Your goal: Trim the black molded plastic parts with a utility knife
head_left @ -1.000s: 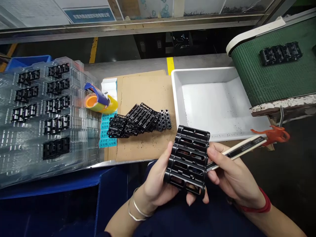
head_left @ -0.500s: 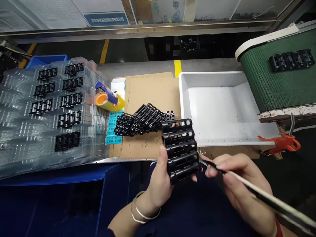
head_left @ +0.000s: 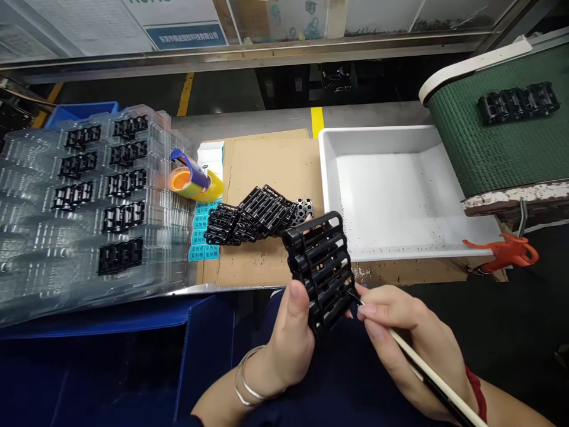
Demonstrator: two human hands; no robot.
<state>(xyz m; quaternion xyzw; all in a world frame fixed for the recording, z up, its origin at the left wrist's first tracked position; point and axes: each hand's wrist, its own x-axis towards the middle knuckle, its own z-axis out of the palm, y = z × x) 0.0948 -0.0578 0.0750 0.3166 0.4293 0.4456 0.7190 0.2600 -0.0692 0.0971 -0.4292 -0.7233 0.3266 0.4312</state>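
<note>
My left hand (head_left: 288,344) grips a black slotted plastic frame (head_left: 320,267) by its lower left side, thumb on the near edge and fingers behind it. The frame is tilted above my lap. In my right hand (head_left: 413,338), held like a pen, is a slim cream-and-black-handled tool (head_left: 418,360). Its narrow dark tip meets the frame's lower right edge; the tip's exact shape is too small to tell. Beyond the frame, a pile of similar black plastic parts (head_left: 264,210) lies on the cardboard sheet (head_left: 262,157).
Clear plastic trays (head_left: 26,196) holding black parts are stacked at left. Nearby stand a tape roll (head_left: 181,179) and blue label sheets (head_left: 203,238). A white bin (head_left: 382,190) is right of the cardboard. A green conveyor belt (head_left: 511,148) and an orange clamp (head_left: 511,252) are at far right.
The frame has turned and tilted in my left hand, its top edge swinging to the left. My right hand has moved left and down, bringing the tool's tip onto the frame's lower right edge.
</note>
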